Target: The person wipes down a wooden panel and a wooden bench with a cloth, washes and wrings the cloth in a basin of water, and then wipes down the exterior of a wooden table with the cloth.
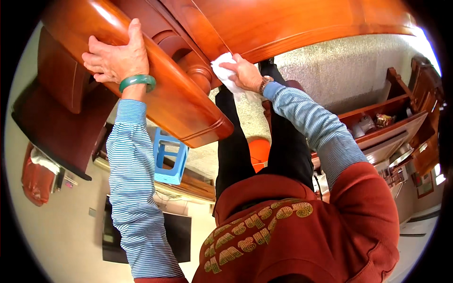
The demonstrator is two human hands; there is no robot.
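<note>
My left hand (118, 56) lies spread on the broad, polished wooden armrest (177, 102) of a bench or sofa, fingers over its far side. A green bangle circles that wrist. In my right hand (247, 73) is a bunched white cloth (225, 69), pressed against the front corner of the wooden seat (283, 24). Right beside the cloth stands a turned wooden post (200, 72) under the armrest. Part of the cloth is hidden behind my fingers.
A blue plastic stool (170, 155) stands beyond the armrest. Something orange (259, 150) is on the floor between my legs. To the right is a wooden table with an open drawer (371, 122) holding small items. A dark wooden chair (60, 106) stands at left, a television (177, 237) behind.
</note>
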